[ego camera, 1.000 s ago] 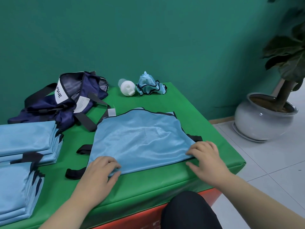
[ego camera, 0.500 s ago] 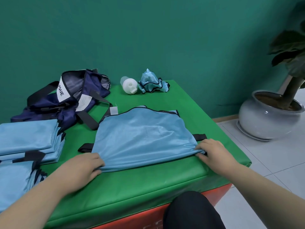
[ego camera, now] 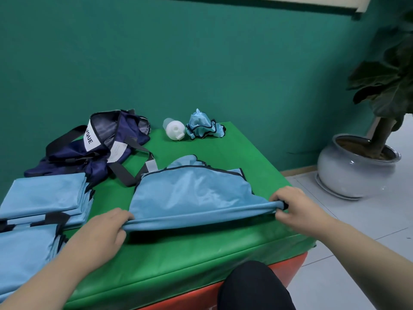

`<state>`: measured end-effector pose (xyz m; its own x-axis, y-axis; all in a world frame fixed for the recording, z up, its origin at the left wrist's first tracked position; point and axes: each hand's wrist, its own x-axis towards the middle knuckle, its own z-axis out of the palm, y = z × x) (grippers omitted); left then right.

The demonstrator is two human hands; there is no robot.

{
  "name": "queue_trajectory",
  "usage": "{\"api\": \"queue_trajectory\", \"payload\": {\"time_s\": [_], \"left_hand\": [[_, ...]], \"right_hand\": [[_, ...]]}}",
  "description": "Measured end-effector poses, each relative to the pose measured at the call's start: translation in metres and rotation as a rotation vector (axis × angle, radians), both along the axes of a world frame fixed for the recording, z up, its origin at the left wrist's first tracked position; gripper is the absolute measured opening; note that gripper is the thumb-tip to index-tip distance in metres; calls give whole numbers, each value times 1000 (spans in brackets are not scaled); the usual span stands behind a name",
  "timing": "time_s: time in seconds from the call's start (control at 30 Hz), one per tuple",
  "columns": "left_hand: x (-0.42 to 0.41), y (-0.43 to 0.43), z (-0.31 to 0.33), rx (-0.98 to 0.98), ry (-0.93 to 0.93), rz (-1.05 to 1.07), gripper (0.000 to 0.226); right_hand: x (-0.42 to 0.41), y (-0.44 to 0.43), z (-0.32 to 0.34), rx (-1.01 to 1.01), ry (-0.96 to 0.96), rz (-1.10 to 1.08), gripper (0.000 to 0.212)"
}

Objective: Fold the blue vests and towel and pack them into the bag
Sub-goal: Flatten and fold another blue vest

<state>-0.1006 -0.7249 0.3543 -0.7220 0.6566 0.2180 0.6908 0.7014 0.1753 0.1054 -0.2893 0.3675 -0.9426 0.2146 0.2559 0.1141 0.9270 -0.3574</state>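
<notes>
Your left hand pinches the blue vest by its near edge at the nine o'clock end, your right hand grips the three o'clock end, and that edge is up off the green table pad. The vest's long axis runs nine to three, neckline pointing to twelve. At nine sit stacked folded vests, at ten the navy bag, at twelve a white bottle and crumpled blue cloth.

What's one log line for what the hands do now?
step: fold vest | left hand: grips near-left corner | right hand: grips near-right corner | near edge: raised off table
</notes>
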Motion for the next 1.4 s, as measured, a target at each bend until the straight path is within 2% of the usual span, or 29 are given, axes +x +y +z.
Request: {"api": "queue_trajectory", "payload": {"time_s": [0.2, 0.57, 0.77, 1.17, 1.27, 1.33, 1.4], "left_hand": [[39, -18, 19, 151, -207, 42, 37], [79, -52, 51, 69, -353, -43, 27], [79, -57, 56, 51, -386, -32, 29], [-4, -9, 37, 17, -256, 152, 28], [-24, 6, 29, 42, -212, 203, 25], [-30, 11, 17, 21, -50, 179, 31], [-23, 15, 2, 28, 94, 107, 30]], "right_hand": [[25, -10, 22, -163, -30, -94, 22], [55, -27, 37, -342, -260, -83, 21], [44, -30, 37, -337, -269, -95, 22], [-63, -22, 19, -103, -276, -269, 16], [-89, -20, 4, -17, -293, -298, 36], [-97, -22, -6, 109, -285, -329, 51], [-96, -33, -17, 150, -240, -302, 52]]}}
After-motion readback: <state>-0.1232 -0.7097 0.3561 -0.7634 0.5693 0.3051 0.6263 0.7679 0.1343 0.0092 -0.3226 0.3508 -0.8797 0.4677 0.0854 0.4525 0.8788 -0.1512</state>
